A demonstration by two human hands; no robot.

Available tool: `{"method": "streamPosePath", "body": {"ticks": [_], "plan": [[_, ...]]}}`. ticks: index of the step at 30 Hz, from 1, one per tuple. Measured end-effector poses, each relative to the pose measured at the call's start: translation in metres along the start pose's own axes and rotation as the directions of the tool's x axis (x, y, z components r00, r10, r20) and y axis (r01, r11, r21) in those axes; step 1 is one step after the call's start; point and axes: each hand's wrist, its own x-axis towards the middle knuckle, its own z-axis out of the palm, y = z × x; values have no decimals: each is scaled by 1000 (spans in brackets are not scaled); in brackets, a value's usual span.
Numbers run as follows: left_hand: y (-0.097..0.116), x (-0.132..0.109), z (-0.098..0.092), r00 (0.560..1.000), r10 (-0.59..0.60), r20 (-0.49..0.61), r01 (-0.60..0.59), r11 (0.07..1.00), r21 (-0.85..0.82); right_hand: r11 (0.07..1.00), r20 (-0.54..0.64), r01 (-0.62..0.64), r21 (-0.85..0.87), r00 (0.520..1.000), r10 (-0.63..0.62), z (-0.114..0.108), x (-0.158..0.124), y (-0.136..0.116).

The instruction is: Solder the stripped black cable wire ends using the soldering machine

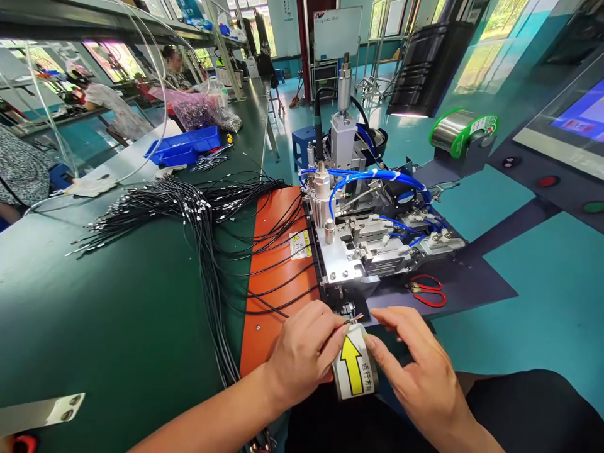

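My left hand point(309, 346) pinches a thin black cable near its end, where small coloured wires point(359, 316) fan out. Just below those wires is a metal part with a white label and a yellow arrow point(352, 368). My right hand point(418, 365) is on the other side of it, thumb and fingers apart, the thumb close to the label's edge. In front of both hands stands a machine with metal cylinders point(342, 251) and blue air tubes point(372, 176). Several black cables run over its orange plate point(278, 270).
Bundled black cables point(207, 270) lie on the green table point(117, 327). Red-handled scissors point(429, 290) rest right of the machine. A solder spool point(460, 133), a blue tray point(184, 146) and a screen panel point(576, 119) stand farther off. Other people sit at the back left.
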Motion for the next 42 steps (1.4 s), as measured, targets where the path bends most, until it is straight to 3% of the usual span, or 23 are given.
{"method": "streamPosePath", "body": {"ticks": [23, 31, 38, 40, 42], "plan": [[-2, -4, 4, 998, -23, 51, 22, 1000, 4, 995, -3, 32, 99, 1000, -31, 6, 2, -7], [-2, -4, 4, 999, -33, 26, 34, 999, -36, 967, -33, -123, 224, 990, 134, 17, 7, -14], [-2, -3, 4, 1000, -24, -16, 23, 998, -55, 971, -90, 18, 238, 996, 3, 29, 2, -15], [-2, -3, 4, 1000, -23, -13, 22, 999, -50, 964, -38, -43, 262, 998, 55, 24, 4, -14], [-2, -3, 4, 1000, -13, 2, 13, 999, -46, 936, 40, -202, 287, 979, 199, 14, 10, -11]]}}
